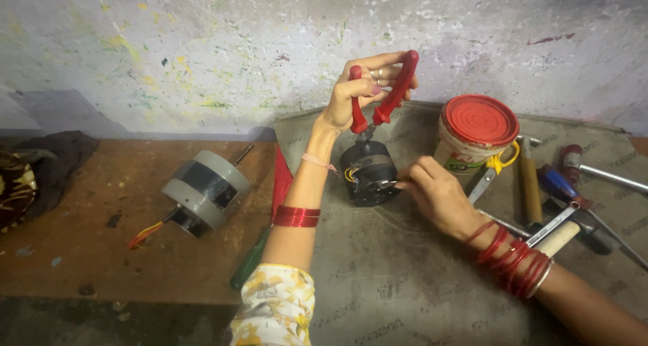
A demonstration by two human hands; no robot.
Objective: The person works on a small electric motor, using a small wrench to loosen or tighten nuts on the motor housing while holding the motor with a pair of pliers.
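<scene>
My left hand (356,95) is raised and grips red-handled pliers (389,95), whose jaws point down onto the top of a small black motor (366,172). The motor stands on a grey sheet (405,278) and has yellow wiring at its left side. My right hand (435,194) rests against the motor's right side, fingertips pinching a small metal part there. Red bangles ring both wrists.
A grey and black motor (202,191) with coloured leads lies on the brown bench at left. A green-handled screwdriver (250,259) lies beside my left forearm. A red-lidded tub (476,133), yellow-handled scissors, a hammer and spanners crowd the right. Dark cloth (40,167) lies far left.
</scene>
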